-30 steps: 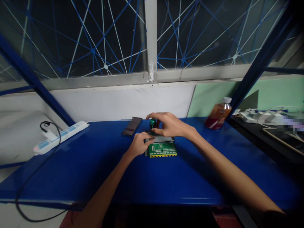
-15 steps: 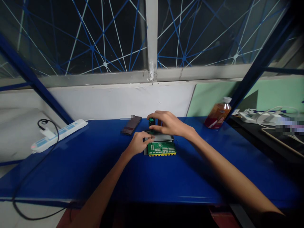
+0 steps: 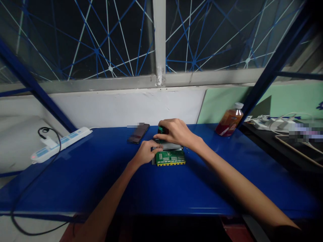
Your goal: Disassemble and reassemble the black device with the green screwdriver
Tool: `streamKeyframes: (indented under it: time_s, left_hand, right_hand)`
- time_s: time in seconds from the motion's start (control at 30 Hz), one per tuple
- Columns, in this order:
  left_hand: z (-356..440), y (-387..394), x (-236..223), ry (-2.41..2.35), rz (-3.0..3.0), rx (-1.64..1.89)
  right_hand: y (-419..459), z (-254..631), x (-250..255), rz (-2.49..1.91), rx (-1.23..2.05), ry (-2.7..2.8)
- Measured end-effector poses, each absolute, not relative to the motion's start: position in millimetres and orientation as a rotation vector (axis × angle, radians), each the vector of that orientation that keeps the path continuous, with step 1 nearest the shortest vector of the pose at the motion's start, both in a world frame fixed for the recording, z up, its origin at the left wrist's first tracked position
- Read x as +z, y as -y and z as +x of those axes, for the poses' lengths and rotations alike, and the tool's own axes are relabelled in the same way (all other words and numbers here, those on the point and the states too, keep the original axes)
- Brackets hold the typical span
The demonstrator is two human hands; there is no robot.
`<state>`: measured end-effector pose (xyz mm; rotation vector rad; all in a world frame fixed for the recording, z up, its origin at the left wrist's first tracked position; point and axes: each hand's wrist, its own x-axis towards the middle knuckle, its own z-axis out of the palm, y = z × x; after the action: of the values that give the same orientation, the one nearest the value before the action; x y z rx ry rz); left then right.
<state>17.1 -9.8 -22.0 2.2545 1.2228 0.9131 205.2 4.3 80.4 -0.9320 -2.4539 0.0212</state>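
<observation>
A green circuit board lies on a grey metal plate in the middle of the blue table. My right hand is closed round the green handle of a small screwdriver held upright over the board's far left corner. My left hand rests at the board's left edge, fingers pinched at the screwdriver's thin shaft.
A dark phone lies just behind the board, to the left. A white power strip with a black cable sits at the far left. An orange bottle leans at the back right. Cables and white devices lie on a bench to the right.
My right hand has curled lower over the screwdriver handle, covering more of it. The left hand stays at the shaft. The board has not moved.
</observation>
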Motion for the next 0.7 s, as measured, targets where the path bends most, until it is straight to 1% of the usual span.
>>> streamKeyframes:
  time_s: [0.33,0.4,0.53,0.6,0.7]
  left_hand:
    - [17,8,-22,-1.227,2.262,0.879]
    - [17,8,-21,-1.237,2.252,0.883]
    - [16,7,-22,-1.253,2.238,0.888]
    - [16,7,-23,-1.242,2.246,0.891]
    - [16,9,-22,-1.232,2.244,0.896]
  right_hand:
    - [-9,202,67,-1.090,0.032,2.392]
    - [-10,204,67,-1.020,0.149,2.438]
    - [-13,208,66,-0.830,0.487,2.502]
    - [-14,208,66,-0.818,0.545,2.493]
    - [-15,205,65,-0.879,0.493,2.459]
